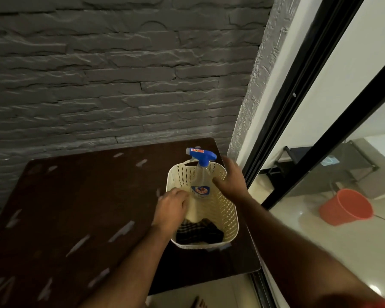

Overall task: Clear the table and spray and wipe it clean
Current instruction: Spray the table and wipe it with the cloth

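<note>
The left hand (172,210) dips into the near side of the cream basket (228,218) on the dark table (76,207) and pinches a pale cloth (192,213). Its tug could tip the basket or the spray bottle (199,185) leaning inside. Across the basket, the right hand (230,177) rests on the far rim with fingers apart, crowding the bottle, while an orange bucket (346,207) sits well beyond, past the glass.

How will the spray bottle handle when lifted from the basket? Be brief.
The spray bottle leans on the cream basket wall, so it will probably tip once moved. Clear plastic body: likely stiff and light. Its blue trigger head sits high, so gripping the neck seems steadier.
</note>
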